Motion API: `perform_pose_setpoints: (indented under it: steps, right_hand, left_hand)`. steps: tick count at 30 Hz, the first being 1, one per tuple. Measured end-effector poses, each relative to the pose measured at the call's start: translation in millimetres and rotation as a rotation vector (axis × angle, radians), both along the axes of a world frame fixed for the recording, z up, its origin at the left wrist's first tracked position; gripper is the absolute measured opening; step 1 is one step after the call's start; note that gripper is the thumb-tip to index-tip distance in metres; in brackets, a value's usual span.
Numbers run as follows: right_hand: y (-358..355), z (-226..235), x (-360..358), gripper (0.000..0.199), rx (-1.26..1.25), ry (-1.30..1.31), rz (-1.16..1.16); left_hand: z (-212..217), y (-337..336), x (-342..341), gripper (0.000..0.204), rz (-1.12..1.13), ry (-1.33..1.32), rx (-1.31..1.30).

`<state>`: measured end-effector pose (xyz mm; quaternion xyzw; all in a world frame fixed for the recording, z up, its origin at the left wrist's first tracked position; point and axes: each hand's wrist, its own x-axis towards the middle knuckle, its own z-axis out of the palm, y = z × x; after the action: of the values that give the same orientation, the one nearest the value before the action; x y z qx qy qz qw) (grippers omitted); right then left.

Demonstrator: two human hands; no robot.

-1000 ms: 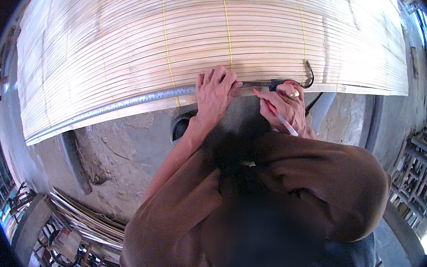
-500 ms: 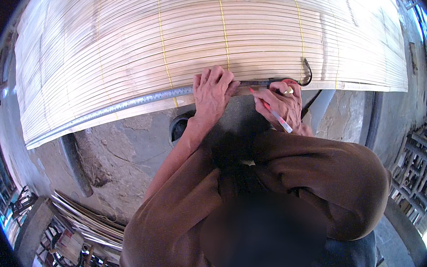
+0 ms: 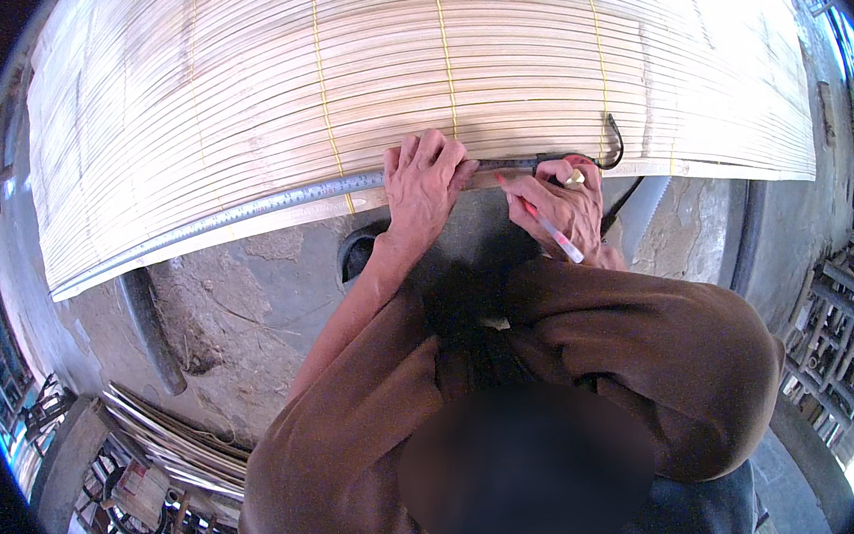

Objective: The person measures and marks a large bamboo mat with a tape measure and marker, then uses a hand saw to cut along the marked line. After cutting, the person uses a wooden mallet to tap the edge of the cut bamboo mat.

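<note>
A large blind of thin pale slats, tied with yellow cords, lies spread in front of me. Along its near edge runs a silver measuring tape with fine markings. My left hand presses down over the tape, fingers bent and close together. Just right of it, my right hand grips a red-and-white pen, its red tip at the blind's edge. A small pale yellow piece shows at its fingers. Beyond that hand, a black curved strap or hook lies on the slats, partly hidden.
A toothed saw blade sticks out beneath the blind, right of my hand. Dark bars lie on the worn floor. Long strips are piled at lower left, and stacked lattice pieces stand at right.
The right hand's fingers and pen have shifted very slightly. The left hand keeps its place on the tape.
</note>
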<state>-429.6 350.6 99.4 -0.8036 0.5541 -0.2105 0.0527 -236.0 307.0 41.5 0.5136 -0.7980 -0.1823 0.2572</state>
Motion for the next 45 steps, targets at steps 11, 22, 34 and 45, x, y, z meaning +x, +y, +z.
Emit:
perform_pose_setpoints:
  steps: [11, 22, 34, 45]
  right_hand:
    - [2, -3, 2, 0.032, -0.012, -0.029, -0.028]
    - [4, -7, 0, 0.029, -0.016, -0.046, -0.036]
    - [1, 0, 2, 0.026, 0.015, 0.021, -0.043]
    - [8, -3, -6, 0.025, 0.027, -0.023, -0.03]
  left_hand:
    - [0, 1, -1, 0.02, -0.003, -0.011, -0.034]
    - [-1, 2, -3, 0.02, -0.001, -0.004, 0.021]
    - [-2, 2, -1, 0.021, 0.0, -0.004, 0.002]
    - [-5, 3, -6, 0.021, -0.005, 0.014, -0.01]
